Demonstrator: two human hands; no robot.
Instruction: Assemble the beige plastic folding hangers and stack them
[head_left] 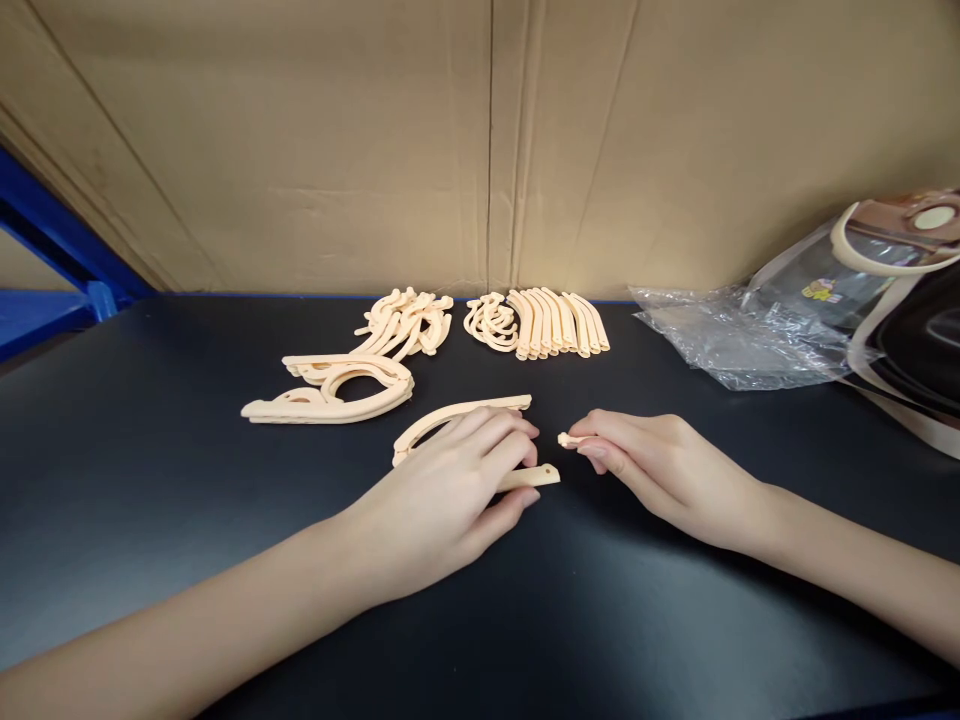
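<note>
My left hand (457, 480) is closed around a cream plastic folding hanger (465, 408) on the black table. One curved arm shows behind the fingers. The other arm's end, with a small hole, sticks out between thumb and fingers toward the right. The middle of the hanger is hidden under the hand. Just right of it, my right hand (660, 465) pinches a small cream plastic piece (568, 440) between thumb and fingertips. Only the piece's tip shows, close to the hanger but apart from it. Folded hangers (375, 408) lie beyond my left hand.
Loose hanger pieces (409, 318) are heaped at the back. Beside them lie small curved hooks (491, 322) and a row of curved arms (559, 322). A clear plastic bag (750, 345) and a transparent bottle (810, 280) sit at right. Cardboard (300, 150) stands behind the table (187, 480).
</note>
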